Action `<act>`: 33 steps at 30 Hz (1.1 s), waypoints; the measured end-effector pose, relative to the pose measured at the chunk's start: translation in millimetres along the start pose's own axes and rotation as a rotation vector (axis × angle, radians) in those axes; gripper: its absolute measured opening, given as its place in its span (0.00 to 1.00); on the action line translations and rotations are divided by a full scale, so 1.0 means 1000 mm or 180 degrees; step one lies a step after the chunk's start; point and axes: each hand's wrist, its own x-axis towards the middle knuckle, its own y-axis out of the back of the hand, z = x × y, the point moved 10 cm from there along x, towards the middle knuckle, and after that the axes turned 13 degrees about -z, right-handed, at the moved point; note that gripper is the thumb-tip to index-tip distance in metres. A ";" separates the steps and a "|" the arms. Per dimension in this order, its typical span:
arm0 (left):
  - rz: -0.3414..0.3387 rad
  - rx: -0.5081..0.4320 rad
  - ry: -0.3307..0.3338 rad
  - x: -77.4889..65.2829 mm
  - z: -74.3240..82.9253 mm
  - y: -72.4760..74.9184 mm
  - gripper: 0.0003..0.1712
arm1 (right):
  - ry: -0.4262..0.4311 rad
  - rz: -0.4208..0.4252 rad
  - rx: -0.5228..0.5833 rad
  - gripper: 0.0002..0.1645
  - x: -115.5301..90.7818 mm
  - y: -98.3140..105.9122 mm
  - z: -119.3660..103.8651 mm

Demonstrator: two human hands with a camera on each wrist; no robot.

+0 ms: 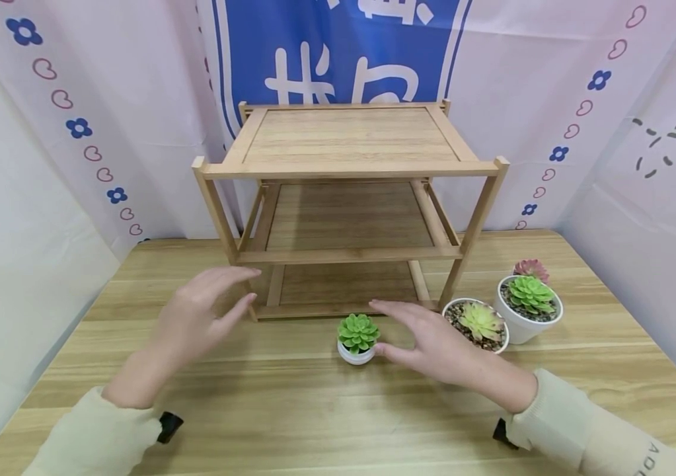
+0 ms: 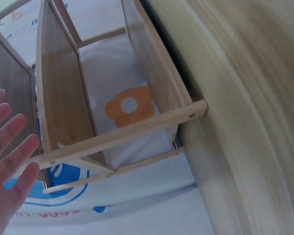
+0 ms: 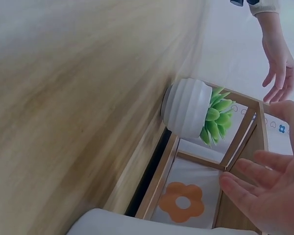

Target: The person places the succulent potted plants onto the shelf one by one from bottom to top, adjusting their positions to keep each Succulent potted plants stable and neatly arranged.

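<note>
A small green succulent in a ribbed white pot point(image 1: 357, 338) stands on the table in front of the wooden shelf rack point(image 1: 349, 254). My right hand point(image 1: 433, 340) is just to the right of this pot, thumb tip close by its rim and fingers stretched forward. In the right wrist view the little pot point(image 3: 187, 108) appears beside my spread right fingers point(image 3: 255, 181). My left hand point(image 1: 197, 314) hovers near the rack's front left leg, fingers extended and nothing in them. The left wrist view shows the left fingers point(image 2: 12, 159) spread beside the rack.
To the right stand several more potted succulents: a pale yellow-green one point(image 1: 480, 322), a bright green one point(image 1: 530, 295) and a pink one point(image 1: 531, 270) behind it. The rack has three wooden levels. A printed curtain point(image 1: 338, 59) hangs behind, with white walls on both sides.
</note>
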 end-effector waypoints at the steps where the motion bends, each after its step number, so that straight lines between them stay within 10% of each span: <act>1: 0.0013 0.0002 0.0044 -0.001 -0.002 0.002 0.21 | -0.0030 0.0008 0.0024 0.44 -0.001 0.000 0.001; 22: 0.0648 -0.1134 0.1189 -0.014 -0.053 0.034 0.13 | -0.0231 -0.0050 0.0639 0.52 -0.002 -0.013 0.011; 33: 0.0575 -0.1527 0.1599 -0.013 -0.068 0.026 0.23 | -0.0233 -0.0087 0.0691 0.51 -0.001 -0.022 0.013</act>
